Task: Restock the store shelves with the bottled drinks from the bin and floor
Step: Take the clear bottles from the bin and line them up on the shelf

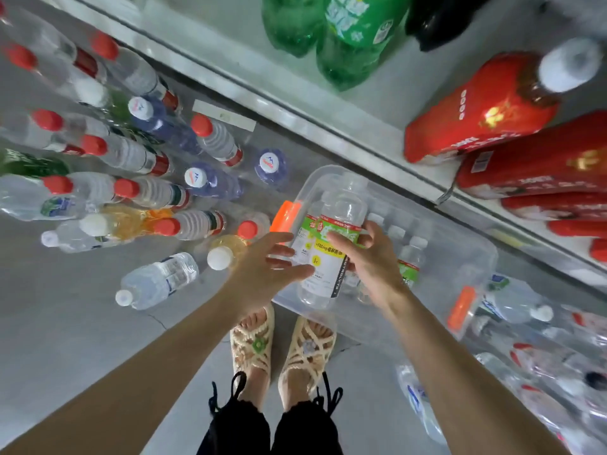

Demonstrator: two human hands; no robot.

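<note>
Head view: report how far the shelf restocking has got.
Done: green plastic soda bottles and red-wrapped bottles sit on the white shelf. In hand: the right hand grips clear green-labelled bottles above the clear plastic bin; the open left hand reaches toward them. Left: small bottles in the bin and many red-capped clear bottles on the grey floor.

The floor [65, 326] is smooth grey concrete, and a thin crack [157, 320] runs across it. A pale shelf [213, 37] crosses the top of the view on a slant from upper left to lower right, its whitish front rail [328, 134] catching soft glare. A pale strip [224, 120] lies on the floor just beside the rail. The light is even and diffuse, with faint shadows.
</note>
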